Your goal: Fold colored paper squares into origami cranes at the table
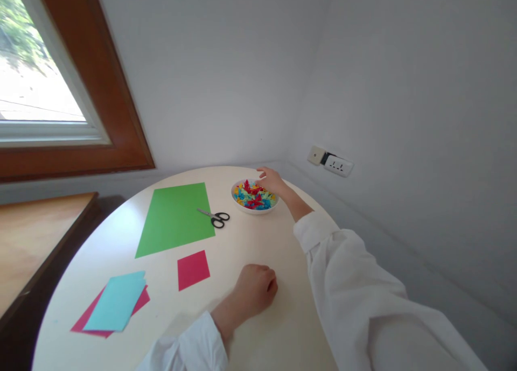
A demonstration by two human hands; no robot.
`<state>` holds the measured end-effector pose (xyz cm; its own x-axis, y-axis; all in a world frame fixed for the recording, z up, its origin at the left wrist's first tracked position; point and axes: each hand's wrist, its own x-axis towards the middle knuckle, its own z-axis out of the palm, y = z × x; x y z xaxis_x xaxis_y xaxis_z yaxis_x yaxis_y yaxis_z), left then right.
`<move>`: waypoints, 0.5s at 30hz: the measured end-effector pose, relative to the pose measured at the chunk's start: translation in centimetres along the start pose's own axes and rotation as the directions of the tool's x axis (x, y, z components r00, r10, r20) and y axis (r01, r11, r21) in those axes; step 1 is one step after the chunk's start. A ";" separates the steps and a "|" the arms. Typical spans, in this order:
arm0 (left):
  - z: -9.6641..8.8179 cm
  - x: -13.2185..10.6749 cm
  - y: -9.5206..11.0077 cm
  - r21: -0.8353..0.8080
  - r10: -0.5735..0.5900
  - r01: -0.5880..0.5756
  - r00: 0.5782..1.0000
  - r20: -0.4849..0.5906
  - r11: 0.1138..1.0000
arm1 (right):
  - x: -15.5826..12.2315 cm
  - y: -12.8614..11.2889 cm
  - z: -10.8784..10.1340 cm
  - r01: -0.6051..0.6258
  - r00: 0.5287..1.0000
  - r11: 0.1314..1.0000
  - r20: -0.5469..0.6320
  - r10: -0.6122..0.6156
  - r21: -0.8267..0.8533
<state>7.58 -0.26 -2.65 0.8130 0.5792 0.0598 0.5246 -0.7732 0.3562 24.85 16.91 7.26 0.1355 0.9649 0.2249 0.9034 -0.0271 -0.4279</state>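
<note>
My right hand (273, 181) reaches over the far rim of a white bowl (254, 207) filled with several small folded paper pieces in red, blue, yellow and green. Its fingers curl down at the bowl's edge; what they hold, if anything, is hidden. My left hand (255, 291) rests as a loose fist on the cream round table (262, 333), near a small red paper square (193, 270). Nothing shows in the fist. Black-handled scissors (215, 217) lie between the bowl and a large green sheet (176, 218).
A light blue sheet (116, 301) lies on a pink-red sheet (139, 305) at the table's near left. A wooden ledge (36, 242) and a window (32, 69) stand to the left. A wall socket (338, 165) sits on the wall beyond the bowl.
</note>
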 end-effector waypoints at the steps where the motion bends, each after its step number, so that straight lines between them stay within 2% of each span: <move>1: 0.0 0.0 0.0 0.001 0.001 -0.001 1.000 -0.003 1.000 | -0.2 0.1 0.1 0.006 1.000 1.000 0.027 -0.006 -0.011; 7: -0.1 0.1 0.2 0.007 -0.006 0.006 1.000 -0.006 1.000 | -2.3 1.0 0.5 0.116 0.966 0.991 0.242 -0.095 -0.071; 15: -0.1 0.0 0.2 0.013 -0.001 0.001 1.000 -0.003 1.000 | -2.1 1.3 3.6 0.169 0.959 0.980 0.247 -0.139 -0.106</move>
<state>7.66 -0.36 -2.49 0.8116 0.5809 0.0623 0.5288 -0.7758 0.3441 24.28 15.76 3.07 -0.0958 0.9936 0.0593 0.9514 0.1089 -0.2881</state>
